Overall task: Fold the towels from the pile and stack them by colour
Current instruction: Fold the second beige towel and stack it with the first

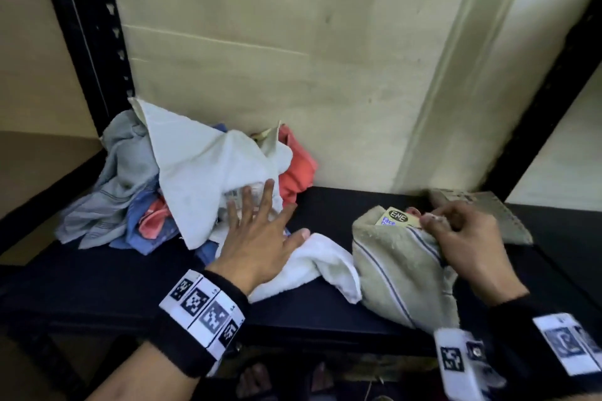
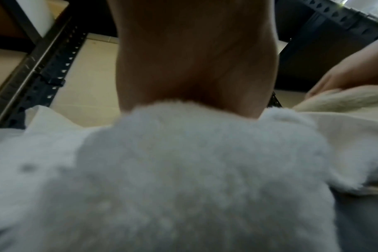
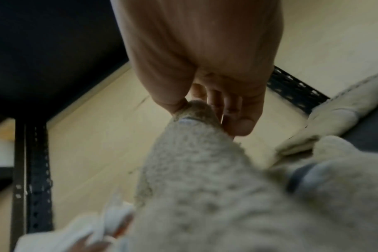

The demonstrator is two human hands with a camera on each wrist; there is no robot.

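A pile of towels (image 1: 182, 172) in white, grey, blue and coral lies at the back left of the dark shelf (image 1: 97, 290). My left hand (image 1: 260, 234) lies flat with spread fingers on a white towel (image 1: 312, 267) at the pile's front edge; that white towel (image 2: 183, 170) fills the left wrist view. My right hand (image 1: 456, 231) pinches the top edge of a beige towel with blue stripes (image 1: 397, 267), which carries a card label (image 1: 399, 218). In the right wrist view my thumb and fingers (image 3: 233, 109) clamp the beige towel's corner (image 3: 196, 109).
A folded grey-beige towel (image 1: 495, 215) lies behind my right hand at the back right. Black slotted uprights (image 1: 88, 42) frame the shelf on the left and right. A pale board (image 1: 293, 58) closes the back. Feet in sandals (image 1: 260, 381) show below the shelf edge.
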